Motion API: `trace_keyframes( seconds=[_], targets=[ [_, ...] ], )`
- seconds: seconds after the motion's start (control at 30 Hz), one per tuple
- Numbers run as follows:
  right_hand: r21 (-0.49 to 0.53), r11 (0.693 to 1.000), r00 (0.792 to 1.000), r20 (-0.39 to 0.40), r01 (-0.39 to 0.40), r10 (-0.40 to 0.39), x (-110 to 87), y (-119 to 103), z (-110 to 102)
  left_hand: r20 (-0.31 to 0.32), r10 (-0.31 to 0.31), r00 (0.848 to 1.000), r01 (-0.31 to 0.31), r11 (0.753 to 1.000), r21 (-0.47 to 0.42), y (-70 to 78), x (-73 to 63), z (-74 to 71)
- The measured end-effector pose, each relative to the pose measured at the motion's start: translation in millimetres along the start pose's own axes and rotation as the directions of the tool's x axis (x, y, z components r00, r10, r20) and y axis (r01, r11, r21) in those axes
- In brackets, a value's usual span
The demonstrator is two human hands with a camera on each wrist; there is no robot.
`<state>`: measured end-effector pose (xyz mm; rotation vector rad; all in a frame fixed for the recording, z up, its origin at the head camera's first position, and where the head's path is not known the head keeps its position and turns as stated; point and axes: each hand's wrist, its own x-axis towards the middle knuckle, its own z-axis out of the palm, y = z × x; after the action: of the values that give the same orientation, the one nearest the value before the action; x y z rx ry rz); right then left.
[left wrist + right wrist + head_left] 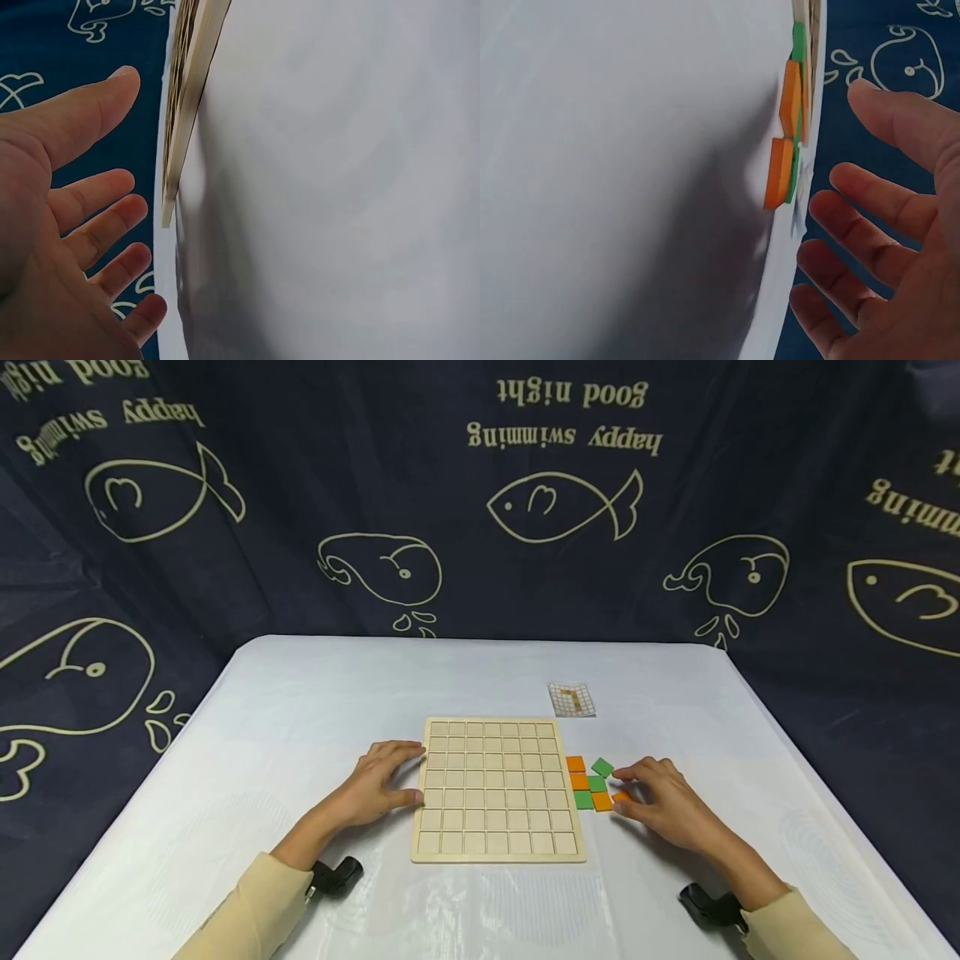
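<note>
A: Main risk from here?

B: Neighbours being dragged, probably. The tiles (579, 782) are bunched just right of the board (495, 790), some edge to edge. If the outer orange tile (621, 796) is taken with a sloppy pinch, the one beside it could be shoved or tipped.

A: Board at risk?

B: Slightly. It is laid flat, but could be skewed if pressed unevenly from its left edge, where the left hand (378, 787) is held. Whether contact is made can't be told.

A: Hand state?

B: Left: fingers and thumb spread wide, nothing held. Right hand (667, 802): also wide, thumb and fingertips set on either side of that orange tile. No grip is seen; touch can't be confirmed.

A: Pose?

B: Both forearms are angled inward from the near side. Thumbs are placed nearer the body, fingers farther out. The right fingertips are positioned just beside the angled green tile (602, 767), so that one could be bumped if the fingers are closed carelessly.
</note>
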<state>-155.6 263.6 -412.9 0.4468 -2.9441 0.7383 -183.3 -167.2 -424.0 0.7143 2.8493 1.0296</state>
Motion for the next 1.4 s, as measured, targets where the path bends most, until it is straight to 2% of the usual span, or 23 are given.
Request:
trace_keyframes(
  seconds=[0.23,0.37,0.8,1.2,1.4],
  targets=[
    [-0.020,1.000,1.000,0.023,-0.007,0.007,-1.6,8.8,0.9,0.036,-0.044,0.998,0.047,0.995,-0.085,-4.8,1.3,0.6],
    [-0.025,1.000,0.999,0.045,-0.008,0.010,-2.5,12.1,1.1,0.052,-0.053,0.997,0.059,0.993,-0.105,-7.0,1.2,1.6],
    [-0.032,0.999,0.997,0.070,0.026,-0.024,-1.7,21.0,0.7,0.098,-0.022,0.995,0.029,0.998,-0.064,-10.1,2.0,4.7],
    [-0.031,0.998,0.998,0.039,0.051,-0.050,-4.5,25.9,2.4,0.070,0.044,0.997,-0.043,0.999,-0.020,-6.8,2.6,7.3],
    [-0.055,0.996,0.997,0.014,0.076,-0.075,-5.0,27.0,3.9,0.048,0.055,0.997,-0.053,0.998,-0.031,-5.9,1.5,8.6]
  ],
)
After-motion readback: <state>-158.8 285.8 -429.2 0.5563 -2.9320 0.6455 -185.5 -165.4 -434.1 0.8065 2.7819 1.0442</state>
